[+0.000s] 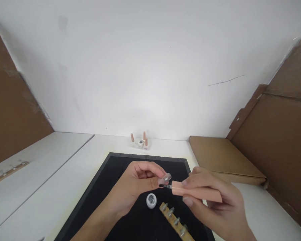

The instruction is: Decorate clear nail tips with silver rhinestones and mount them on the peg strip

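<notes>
Above the black mat [110, 170], my left hand [137, 179] is closed, pinching a clear false nail tip [167, 177] between thumb and fingers. My right hand [215, 201] grips the peach-coloured cap handle of a nail polish brush [197, 192]. Its dark bristles are at the nail tip beside my left thumb; whether they touch it I cannot tell. Below my left hand stands a small open white jar [151, 201] with silvery grey contents. A wooden strip [172, 224] bearing several clear nail tips lies slanted on the mat, left of my right hand.
At the back, by the white wall, several peach-capped bottles stand in a clear holder [140, 145]. A flat cardboard box [225, 157] lies to the right. Another wooden strip [11, 171] with nail tips rests far left. Cardboard panels [286, 130] flank both sides.
</notes>
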The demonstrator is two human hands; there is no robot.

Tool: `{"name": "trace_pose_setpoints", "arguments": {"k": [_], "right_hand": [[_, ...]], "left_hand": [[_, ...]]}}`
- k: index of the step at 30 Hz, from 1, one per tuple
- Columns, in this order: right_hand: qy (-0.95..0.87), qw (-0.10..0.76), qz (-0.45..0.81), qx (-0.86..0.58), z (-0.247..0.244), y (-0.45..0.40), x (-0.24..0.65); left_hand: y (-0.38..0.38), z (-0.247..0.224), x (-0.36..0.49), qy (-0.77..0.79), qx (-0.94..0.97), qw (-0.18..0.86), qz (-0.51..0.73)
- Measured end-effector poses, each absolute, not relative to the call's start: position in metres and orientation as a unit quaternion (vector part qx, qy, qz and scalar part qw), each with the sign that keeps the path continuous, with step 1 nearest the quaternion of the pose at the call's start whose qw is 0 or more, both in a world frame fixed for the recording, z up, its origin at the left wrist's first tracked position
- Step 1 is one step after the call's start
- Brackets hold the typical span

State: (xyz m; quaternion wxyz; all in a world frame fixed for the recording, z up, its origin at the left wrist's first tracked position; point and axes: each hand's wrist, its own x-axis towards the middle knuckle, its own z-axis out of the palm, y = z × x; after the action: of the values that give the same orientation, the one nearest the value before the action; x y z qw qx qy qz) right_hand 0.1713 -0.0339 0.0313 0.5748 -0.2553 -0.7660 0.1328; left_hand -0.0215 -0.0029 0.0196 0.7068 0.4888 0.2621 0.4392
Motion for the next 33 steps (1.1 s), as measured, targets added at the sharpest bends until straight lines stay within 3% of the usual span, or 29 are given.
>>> {"name": "trace_pose_setpoints", "arguments": {"k": [33], "right_hand": [[-0.776, 0.568, 0.110, -0.249, 0.0349, -0.0355, 0.1736]], "left_hand": [[-0.0047, 0.0209, -0.0243, 0.275, 0.544, 0.636, 0.474]]}}
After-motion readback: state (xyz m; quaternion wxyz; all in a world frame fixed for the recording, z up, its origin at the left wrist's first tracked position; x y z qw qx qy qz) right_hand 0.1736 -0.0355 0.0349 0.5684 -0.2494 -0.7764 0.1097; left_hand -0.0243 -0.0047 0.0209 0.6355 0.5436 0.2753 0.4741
